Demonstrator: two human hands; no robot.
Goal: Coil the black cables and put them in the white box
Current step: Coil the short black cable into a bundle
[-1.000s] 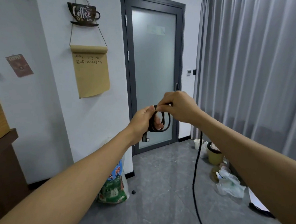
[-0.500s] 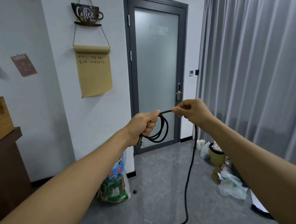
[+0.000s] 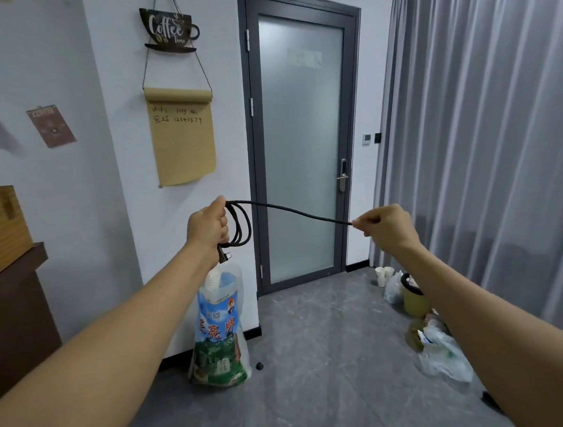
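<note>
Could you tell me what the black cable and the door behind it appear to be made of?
The thin black cable looks matte, perhaps braided fabric or rubber: it bends softly without shine. The grey-framed door looks like frosted glass, translucent and blurring what's behind, in a smooth painted metal frame, probably.

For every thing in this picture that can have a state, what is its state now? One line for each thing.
black cable: partly coiled, a strand stretched between the hands.
left hand: grips the loops, plug end hanging below.
right hand: pinches the stretched strand.
door: closed.
curtain: drawn.
paper roll: unrolled, hanging on the wall.
printed bag: upright against the wall, top open.
</note>
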